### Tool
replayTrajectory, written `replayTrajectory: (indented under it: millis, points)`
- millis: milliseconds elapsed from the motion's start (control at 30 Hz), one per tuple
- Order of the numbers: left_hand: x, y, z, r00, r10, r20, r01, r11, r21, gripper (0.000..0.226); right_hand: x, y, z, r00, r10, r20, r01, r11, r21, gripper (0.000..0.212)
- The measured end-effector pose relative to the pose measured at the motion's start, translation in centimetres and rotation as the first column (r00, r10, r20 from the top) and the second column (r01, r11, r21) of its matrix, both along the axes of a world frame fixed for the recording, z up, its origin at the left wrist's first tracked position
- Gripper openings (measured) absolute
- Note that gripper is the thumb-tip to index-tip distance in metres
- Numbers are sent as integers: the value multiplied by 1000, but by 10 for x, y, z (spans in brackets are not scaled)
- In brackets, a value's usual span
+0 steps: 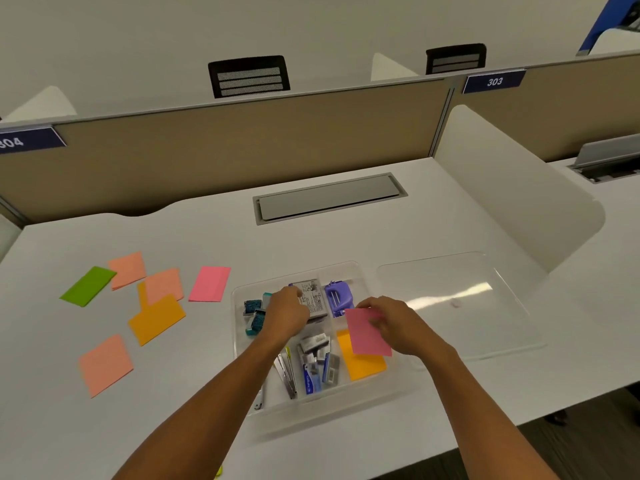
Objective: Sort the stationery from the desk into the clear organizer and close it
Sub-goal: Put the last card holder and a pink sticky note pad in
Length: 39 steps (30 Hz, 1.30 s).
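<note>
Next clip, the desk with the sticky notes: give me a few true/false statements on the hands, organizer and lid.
1. The right hand pinches a pink note over the clear organizer. True.
2. The lid is closed on the organizer. False: it lies flat on the desk to the organizer's right.
3. An orange note lies inside the organizer. True.
4. No notes remain on the desk. False: several lie at left, including a green note.
</note>
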<state>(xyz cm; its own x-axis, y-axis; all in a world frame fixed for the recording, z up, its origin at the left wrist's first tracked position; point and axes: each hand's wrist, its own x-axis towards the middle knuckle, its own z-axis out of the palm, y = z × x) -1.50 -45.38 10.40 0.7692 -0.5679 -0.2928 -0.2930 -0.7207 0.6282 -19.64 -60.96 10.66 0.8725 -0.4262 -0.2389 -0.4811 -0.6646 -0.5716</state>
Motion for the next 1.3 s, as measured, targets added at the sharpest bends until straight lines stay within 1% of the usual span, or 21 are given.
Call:
replayTrajectory:
  millis: [133, 267, 367, 467, 567, 633, 700, 767, 833, 900, 967, 1033, 1133, 1233, 1300]
  points:
    - [-1, 6, 3, 1000, 16, 25, -14, 997, -73, 37, 10, 5, 0, 980, 110, -168, -125, 989, -85, 46]
    - [0, 17, 5, 999, 27, 38, -21, 990, -138, 34, 16, 10, -5, 960, 136, -243, -172, 976, -137, 56]
    - [-4, 29, 7, 996, 18, 90, 2, 978, -210, 29, 18, 16, -9, 947, 145, -287, -202, 963, -179, 54]
    - [-12, 49, 9, 982, 17, 186, 42, 949, -312, 23, 17, 20, -10, 946, 131, -296, -208, 947, -245, 52]
    - [-16, 78, 3, 970, 126, 209, -27, 906, -422, 26, 17, 25, -11, 964, 69, -256, -140, 952, -271, 56]
    - [-19, 100, -2, 959, 181, 218, -71, 897, -436, 30, 21, 30, -9, 973, 49, -225, -113, 953, -282, 53]
    - [-22, 121, -8, 954, 189, 234, -80, 909, -410, 31, 29, 37, -4, 980, 50, -193, -104, 955, -278, 47]
    - [-23, 141, -13, 953, 171, 248, -72, 928, -365, 30, 38, 48, 4, 987, 57, -151, -93, 965, -244, 46]
    - [-22, 158, -18, 945, 157, 287, -74, 957, -281, 32, 49, 61, 12, 994, 78, -79, -91, 978, -187, 46]
    - [-21, 172, -24, 938, 170, 302, -124, 978, -167, 38, 60, 78, 17, 992, 120, 24, -117, 986, -123, 48]
    - [-25, 185, -28, 946, 205, 251, -190, 978, -84, 45, 69, 96, 17, 977, 180, 111, -170, 981, -91, 53]
    - [-29, 198, -35, 958, 221, 182, -220, 975, -23, 55, 77, 116, 14, 960, 237, 151, -224, 970, -94, 60]
    - [-35, 216, -47, 979, 163, 123, -178, 976, 127, 75, 85, 145, 7, 920, 340, 194, -317, 938, -138, 68]
    - [-37, 233, -57, 977, 165, 132, -191, 957, 217, 84, 89, 179, 2, 874, 444, 198, -417, 894, -165, 75]
    - [-34, 246, -63, 968, 186, 166, -223, 944, 242, 86, 89, 204, -1, 821, 544, 175, -513, 836, -194, 80]
